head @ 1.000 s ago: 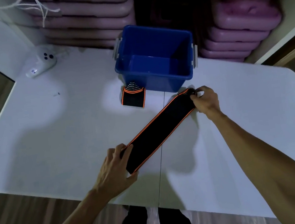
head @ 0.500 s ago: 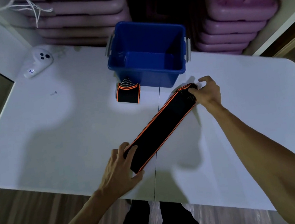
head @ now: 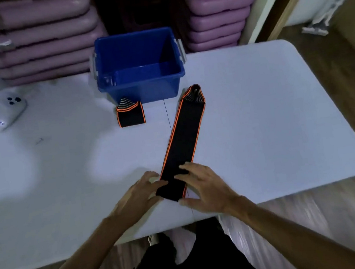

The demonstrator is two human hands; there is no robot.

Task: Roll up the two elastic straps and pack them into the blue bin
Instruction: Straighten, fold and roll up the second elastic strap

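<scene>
A long black elastic strap [head: 183, 138] with orange edges lies flat on the white table [head: 271, 122], running from near the bin toward me. My left hand [head: 139, 189] and my right hand [head: 203, 187] both rest on its near end, fingers pinching the strap's corners from either side. A second black-and-orange strap [head: 131, 115] sits rolled up just in front of the blue bin [head: 142, 89]. The bin stands at the far middle of the table and nothing shows inside it.
A white controller [head: 7, 113] lies at the far left of the table. Stacked pink step platforms [head: 37, 39] fill the wall behind the bin. The table's near edge is right below my hands.
My right hand let go of the strap's far end and came back to its near end beside my left hand. The strap now lies straighter, pointing toward the bin.
</scene>
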